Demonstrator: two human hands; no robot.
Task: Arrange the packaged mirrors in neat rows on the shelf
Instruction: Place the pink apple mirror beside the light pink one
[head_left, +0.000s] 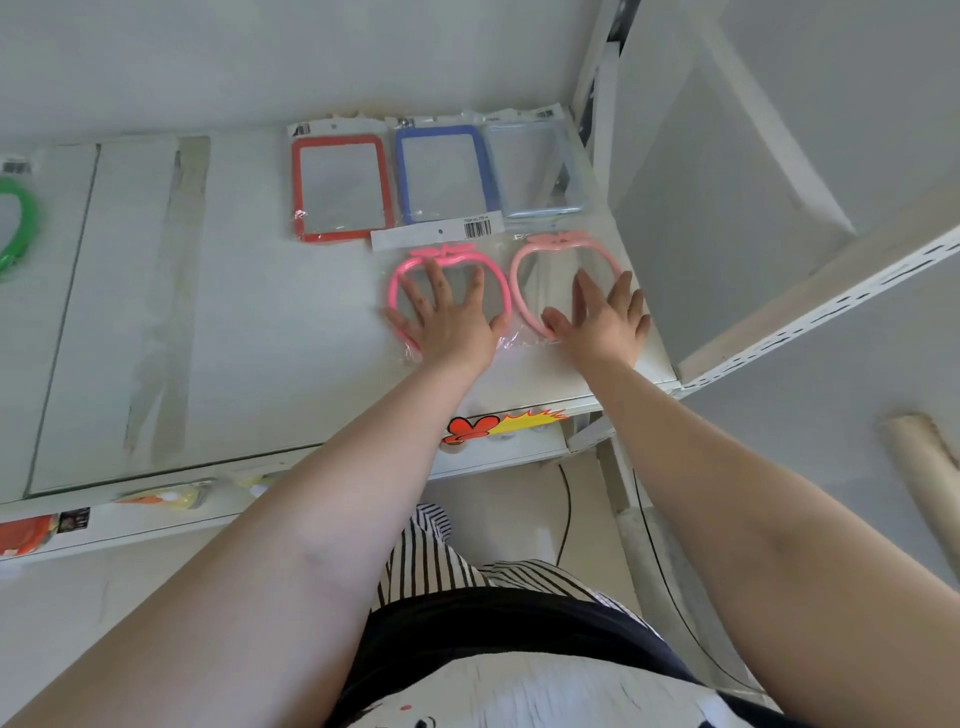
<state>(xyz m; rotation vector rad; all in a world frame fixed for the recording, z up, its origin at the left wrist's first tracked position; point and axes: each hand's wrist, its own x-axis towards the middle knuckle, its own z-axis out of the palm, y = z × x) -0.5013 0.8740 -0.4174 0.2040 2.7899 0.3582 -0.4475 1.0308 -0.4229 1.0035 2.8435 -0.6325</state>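
My left hand (447, 317) lies flat, fingers spread wide, on the bright pink apple-shaped mirror (402, 275), pressing its plastic sleeve down rather than gripping it. My right hand (602, 317) lies the same way, open and flat, on the pale pink apple-shaped mirror (524, 260) just beside the bright one, toward the shelf's right end. That makes two apple mirrors in the front row, side by side, their bags touching. Behind the bright pink one stand three rectangular packaged mirrors in a row: a red-framed mirror (340, 188) behind and to its left, a blue-framed mirror (445, 174) directly behind, and a pale blue-framed mirror (537, 171) behind the pale pink one. A white header card with a barcode (436, 232) lies between the rows. All five rest on the white shelf (249, 322). Far left of the bright pink mirror, one green-framed mirror (18, 228) shows at the picture's edge.
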